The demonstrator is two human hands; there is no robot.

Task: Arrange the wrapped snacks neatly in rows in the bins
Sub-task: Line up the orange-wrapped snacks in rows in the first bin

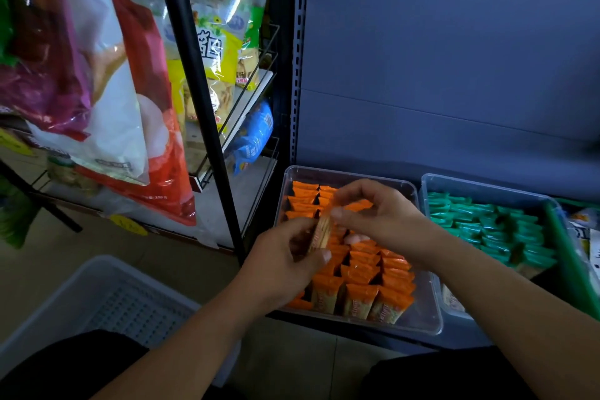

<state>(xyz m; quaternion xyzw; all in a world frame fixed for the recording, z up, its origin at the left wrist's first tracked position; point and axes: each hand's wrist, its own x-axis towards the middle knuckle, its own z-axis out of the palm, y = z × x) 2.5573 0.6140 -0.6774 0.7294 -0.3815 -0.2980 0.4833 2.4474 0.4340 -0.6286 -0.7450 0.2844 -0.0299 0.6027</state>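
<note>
A white perforated plastic basket sits on the tan floor beside a black wire rack. Over the clear plastic bin of orange wrapped snacks at the dark shelf's front edge, the left hand grips one orange packet. The right hand pinches its top. Green wrapped snacks fill the neighbouring bin.

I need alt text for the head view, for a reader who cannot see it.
The left hand and right hand hold one snack over a clear bin filled with rows of orange snacks. To its right stands a second bin with green snacks; a white basket is at lower left.
</note>
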